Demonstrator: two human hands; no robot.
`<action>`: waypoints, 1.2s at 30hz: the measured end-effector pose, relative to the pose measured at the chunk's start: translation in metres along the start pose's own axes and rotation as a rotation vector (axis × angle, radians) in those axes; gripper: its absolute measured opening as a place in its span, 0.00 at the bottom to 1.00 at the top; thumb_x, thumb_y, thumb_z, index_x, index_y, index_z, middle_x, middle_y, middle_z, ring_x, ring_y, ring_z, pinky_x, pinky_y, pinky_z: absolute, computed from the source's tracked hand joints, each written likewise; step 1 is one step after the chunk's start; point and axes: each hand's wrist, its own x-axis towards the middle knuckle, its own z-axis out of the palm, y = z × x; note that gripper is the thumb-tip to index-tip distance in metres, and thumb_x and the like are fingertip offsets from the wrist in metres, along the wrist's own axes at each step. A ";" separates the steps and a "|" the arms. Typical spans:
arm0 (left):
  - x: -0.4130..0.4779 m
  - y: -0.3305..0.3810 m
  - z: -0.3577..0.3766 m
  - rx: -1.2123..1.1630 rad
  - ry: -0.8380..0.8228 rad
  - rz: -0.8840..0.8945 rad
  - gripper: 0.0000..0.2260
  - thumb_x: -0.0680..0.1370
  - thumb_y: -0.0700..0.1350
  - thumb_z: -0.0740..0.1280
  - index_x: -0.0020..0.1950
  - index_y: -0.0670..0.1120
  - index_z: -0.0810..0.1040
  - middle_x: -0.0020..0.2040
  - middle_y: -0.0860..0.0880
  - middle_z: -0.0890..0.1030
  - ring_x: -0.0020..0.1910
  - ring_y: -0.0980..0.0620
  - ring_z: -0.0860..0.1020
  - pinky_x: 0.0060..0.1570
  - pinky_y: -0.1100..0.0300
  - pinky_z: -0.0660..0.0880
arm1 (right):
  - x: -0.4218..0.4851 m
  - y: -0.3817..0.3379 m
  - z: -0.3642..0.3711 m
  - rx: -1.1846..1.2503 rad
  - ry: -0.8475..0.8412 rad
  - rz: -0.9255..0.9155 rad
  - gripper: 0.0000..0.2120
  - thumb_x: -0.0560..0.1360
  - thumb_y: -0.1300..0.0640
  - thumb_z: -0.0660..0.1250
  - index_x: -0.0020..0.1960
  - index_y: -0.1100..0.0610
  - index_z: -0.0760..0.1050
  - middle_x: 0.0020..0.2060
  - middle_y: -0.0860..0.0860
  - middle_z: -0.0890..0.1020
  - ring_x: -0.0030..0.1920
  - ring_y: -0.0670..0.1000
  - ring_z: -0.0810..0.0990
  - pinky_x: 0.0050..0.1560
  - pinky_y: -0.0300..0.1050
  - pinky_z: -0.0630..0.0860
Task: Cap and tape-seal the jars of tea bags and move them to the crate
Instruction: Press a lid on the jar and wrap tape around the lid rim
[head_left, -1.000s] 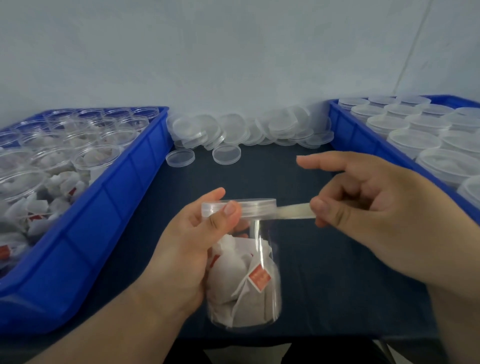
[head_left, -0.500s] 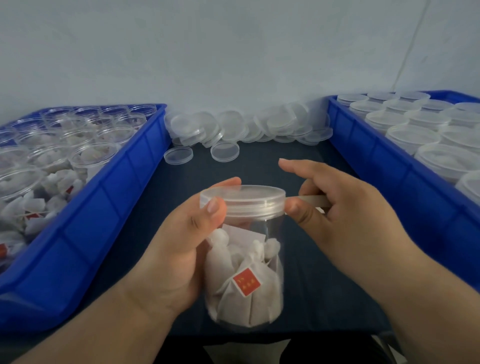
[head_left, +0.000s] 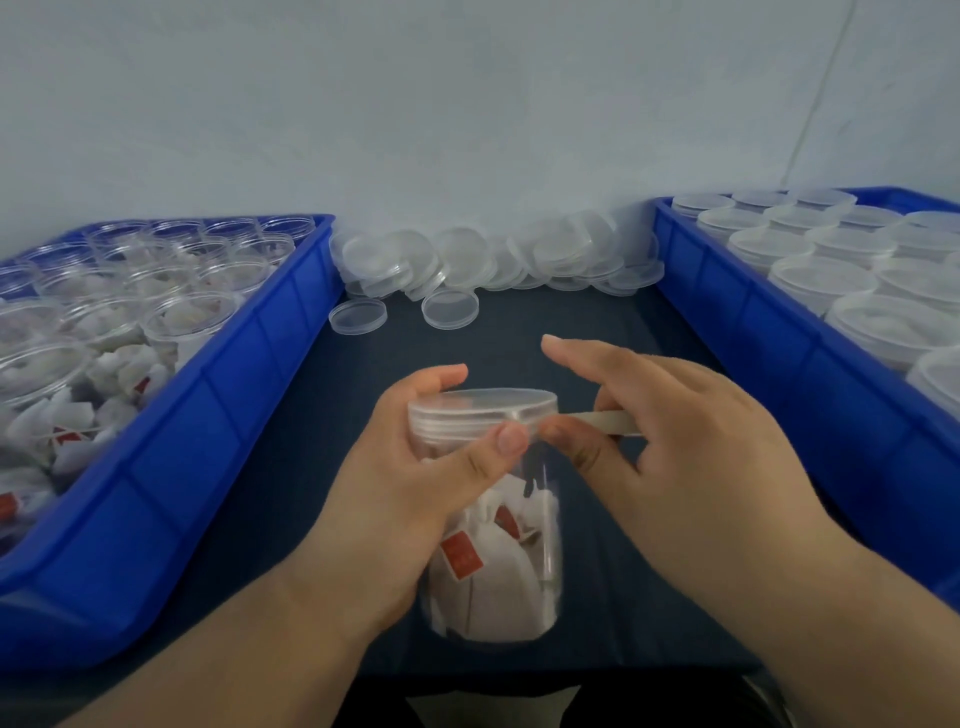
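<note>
A clear jar (head_left: 511, 561) of white tea bags with red tags is held above the dark table, its clear lid (head_left: 483, 408) on. My left hand (head_left: 415, 483) grips the jar near the top, thumb pressed against the lid's rim. My right hand (head_left: 675, 441) pinches a strip of clear tape (head_left: 602, 420) that runs from the lid's rim to the right; its index finger is stretched out above the lid. The blue crate (head_left: 810, 364) on the right holds several capped jars (head_left: 821, 283).
A blue crate (head_left: 223, 415) on the left holds several open jars of tea bags (head_left: 182, 322). A heap of loose clear lids (head_left: 493, 260) lies along the wall at the back, with two single lids (head_left: 449, 308) in front. The dark table (head_left: 571, 322) lies between the crates.
The jar has turned in my left hand and the tape strip has shortened as it wound onto the lid's rim. My right hand has come in close to the jar.
</note>
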 end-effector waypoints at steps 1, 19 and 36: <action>0.001 0.000 -0.002 0.002 0.014 -0.001 0.42 0.46 0.73 0.80 0.60 0.68 0.78 0.52 0.63 0.84 0.50 0.61 0.84 0.42 0.63 0.81 | 0.001 0.001 -0.004 0.067 -0.050 0.037 0.26 0.73 0.34 0.57 0.69 0.37 0.69 0.33 0.39 0.76 0.36 0.41 0.75 0.38 0.34 0.69; -0.006 0.003 -0.006 -0.216 -0.032 -0.007 0.51 0.49 0.67 0.84 0.70 0.53 0.76 0.60 0.49 0.85 0.60 0.50 0.83 0.54 0.53 0.80 | 0.003 0.011 0.007 0.174 0.021 -0.031 0.26 0.76 0.39 0.58 0.70 0.47 0.71 0.37 0.41 0.76 0.40 0.40 0.74 0.44 0.32 0.66; -0.007 -0.008 -0.013 0.316 -0.066 0.246 0.30 0.58 0.59 0.79 0.59 0.70 0.77 0.60 0.62 0.81 0.60 0.60 0.80 0.57 0.70 0.76 | 0.012 0.018 -0.002 0.307 -0.592 0.281 0.02 0.78 0.41 0.63 0.49 0.34 0.71 0.39 0.33 0.83 0.35 0.39 0.81 0.36 0.40 0.80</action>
